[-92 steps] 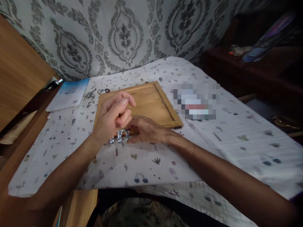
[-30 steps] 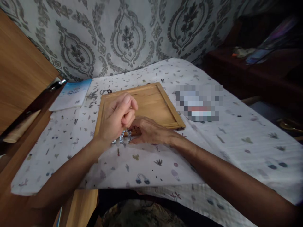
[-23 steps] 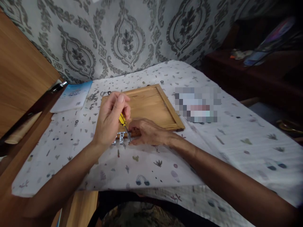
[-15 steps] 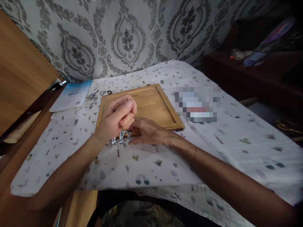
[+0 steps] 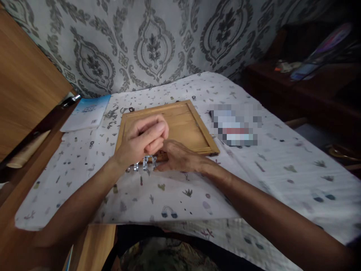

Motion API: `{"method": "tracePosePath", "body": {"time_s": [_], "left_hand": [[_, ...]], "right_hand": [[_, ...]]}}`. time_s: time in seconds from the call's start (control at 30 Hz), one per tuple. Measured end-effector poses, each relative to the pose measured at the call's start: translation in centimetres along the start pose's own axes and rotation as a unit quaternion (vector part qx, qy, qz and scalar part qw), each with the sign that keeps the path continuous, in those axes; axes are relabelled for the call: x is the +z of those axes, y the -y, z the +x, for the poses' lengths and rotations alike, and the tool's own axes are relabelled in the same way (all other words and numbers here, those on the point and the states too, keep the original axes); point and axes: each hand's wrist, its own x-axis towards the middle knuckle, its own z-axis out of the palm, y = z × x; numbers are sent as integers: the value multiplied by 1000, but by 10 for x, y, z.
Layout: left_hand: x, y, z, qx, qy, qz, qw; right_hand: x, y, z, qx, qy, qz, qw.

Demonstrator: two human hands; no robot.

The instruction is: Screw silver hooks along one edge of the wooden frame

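A framed wooden panel [image 5: 194,128] lies flat on the patterned tablecloth. My left hand [image 5: 148,133] is closed in a fist over its near left part; whatever the fingers hold, if anything, is hidden. Several shiny metal hinge-like pieces [image 5: 146,163] stick out along the panel's near edge, just below that fist. My right hand [image 5: 180,156] rests at the same edge, with its thumb beside the rightmost metal piece and its fingers over the wood. The left hand partly covers those fingertips.
A blue and white book [image 5: 87,113] lies at the left back of the tablecloth [image 5: 180,203]. A blurred-out, phone-like object [image 5: 232,126] is to the right of the panel. Patterned wallpaper [image 5: 153,45] rises behind, and a wooden cabinet side [image 5: 25,82] stands at left.
My left fist has shifted slightly to the right and turned a little. The right hand and the panel stay where they were, while the view tilts very slightly.
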Motion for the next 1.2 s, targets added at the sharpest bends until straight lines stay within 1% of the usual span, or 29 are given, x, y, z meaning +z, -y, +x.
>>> {"method": "tracePosePath", "body": {"time_s": [0.03,0.07,0.1,0.13,0.2,0.23,0.27,0.3,0.33,0.4,0.47,0.5,0.53,0.57,0.6,0.67,0.7,0.73,0.77,0.8,0.83,0.9,0.97,1.0,1.03,1.07,1.1,1.17,1.2], "left_hand": [[-2,0,1,-11,20,2,1000],[-2,0,2,-6,6,6,1000],[-1,2,2,9,-39,11,999],[0,4,2,29,-102,17,994],[6,8,2,60,-213,20,975],[8,9,2,67,-243,16,967],[9,10,2,68,-254,9,965],[10,10,3,67,-248,0,966],[9,10,3,64,-228,-7,971],[3,7,5,43,-151,-17,987],[-4,5,7,6,-48,-20,999],[-6,4,8,-8,-13,-19,1000],[-7,3,8,-13,-3,-17,1000],[-7,4,8,-6,-24,-13,1000],[-4,5,8,10,-69,-9,998],[2,8,6,51,-180,-1,982],[6,9,4,67,-221,1,973],[9,10,3,78,-245,1,966],[10,10,3,83,-249,-2,965],[10,9,3,83,-238,-7,968],[9,8,3,79,-211,-15,974],[1,6,5,53,-117,-28,991],[-6,3,6,11,-15,-27,999],[-8,3,6,-2,12,-19,1000],[-9,4,6,-2,10,-5,1000],[-7,5,4,13,-23,15,1000],[-4,6,3,38,-75,35,996],[5,10,-1,84,-184,60,977],[9,11,-3,96,-219,58,969]], "right_hand": [[0,0,0,1,5,-3,1000],[0,1,0,-2,10,-10,1000],[0,0,0,-7,12,-18,1000],[0,0,1,-12,11,-25,1000],[1,-1,2,-17,9,-33,999],[1,-2,2,-19,6,-34,999],[1,-2,2,-19,4,-32,999],[1,-3,2,-19,3,-30,999],[1,-2,2,-20,3,-28,999],[1,-2,1,-23,7,-26,999],[0,-1,1,-19,15,-30,999],[0,0,1,-16,18,-33,999],[0,0,1,-12,19,-35,999],[0,0,1,-9,17,-37,999],[0,-1,2,-10,14,-37,999],[1,-3,2,-17,6,-35,999],[2,-3,2,-20,3,-35,999],[2,-4,3,-22,0,-35,999],[2,-5,3,-25,-2,-34,999],[2,-5,2,-27,-2,-32,999],[2,-5,2,-29,-1,-31,999],[1,-4,1,-31,7,-27,999],[0,-3,1,-24,13,-24,999],[0,-3,1,-20,14,-23,999],[1,-3,1,-17,13,-23,1000],[1,-3,2,-16,11,-24,1000],[1,-3,2,-17,8,-26,999],[2,-4,3,-23,3,-26,999],[2,-5,3,-25,1,-23,999]]}}
